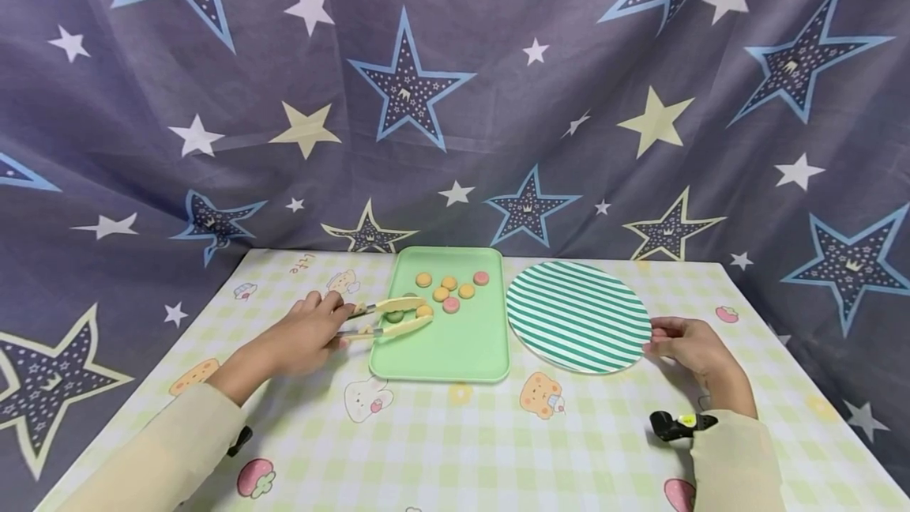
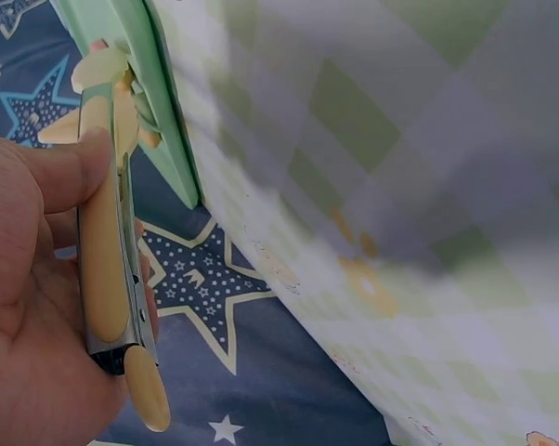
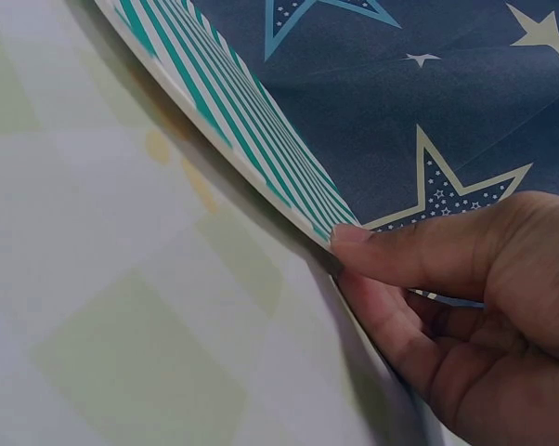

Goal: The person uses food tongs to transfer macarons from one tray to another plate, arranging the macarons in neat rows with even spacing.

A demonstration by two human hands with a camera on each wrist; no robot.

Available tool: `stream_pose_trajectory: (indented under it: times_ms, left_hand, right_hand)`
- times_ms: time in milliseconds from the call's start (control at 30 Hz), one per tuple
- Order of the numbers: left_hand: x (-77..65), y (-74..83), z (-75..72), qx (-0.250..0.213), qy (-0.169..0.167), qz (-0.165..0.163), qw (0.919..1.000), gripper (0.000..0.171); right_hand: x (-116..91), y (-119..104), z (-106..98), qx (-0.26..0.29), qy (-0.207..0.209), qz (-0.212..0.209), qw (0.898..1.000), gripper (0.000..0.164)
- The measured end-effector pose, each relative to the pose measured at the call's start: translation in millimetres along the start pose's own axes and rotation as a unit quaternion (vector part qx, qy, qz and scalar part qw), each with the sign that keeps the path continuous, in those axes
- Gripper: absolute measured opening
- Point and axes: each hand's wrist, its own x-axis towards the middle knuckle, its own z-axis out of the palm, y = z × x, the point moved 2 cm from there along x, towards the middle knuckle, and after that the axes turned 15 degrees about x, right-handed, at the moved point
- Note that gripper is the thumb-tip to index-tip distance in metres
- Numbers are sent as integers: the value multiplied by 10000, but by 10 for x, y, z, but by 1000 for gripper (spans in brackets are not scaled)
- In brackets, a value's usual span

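Note:
My left hand [image 1: 302,336] grips a pair of tongs [image 1: 407,328] with cream tips and handles. In the left wrist view the thumb lies along the tongs' handle [image 2: 103,251]. Their spread tips reach over a light green tray [image 1: 455,358], one on either side of a yellow macaron [image 1: 424,311]. Green macarons [image 1: 394,316] sit partly hidden by the upper tip. At the right, my right hand [image 1: 695,348] pinches the rim of a round green-and-white striped plate [image 1: 579,314] between thumb and fingers. The right wrist view shows the thumb on top of that rim [image 3: 298,218].
Several more yellow macarons [image 1: 441,294] and two pink macarons [image 1: 481,278] lie on the tray's far half. Tray and plate stand side by side on a checked tablecloth [image 1: 483,457]. A starry curtain [image 1: 483,156] hangs behind the table's far edge.

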Motion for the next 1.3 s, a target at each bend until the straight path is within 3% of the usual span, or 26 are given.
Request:
stream_pose_trajectory:
  times_ms: [367,633,1300]
  left_hand:
    - [37,-6,-16,-84,-37,-53,9999,46]
    - [140,-16,-36,-181,42,-85,9998,49]
    - [699,305,-97,-293,108,63,9995,54]
  right_hand:
    - [10,8,3,-18,9,8,10000,63]
    - [4,-11,-10,-60,-6,-5,10000,63]
    - [-1,10,-8,-78,-63,-109,9999,63]
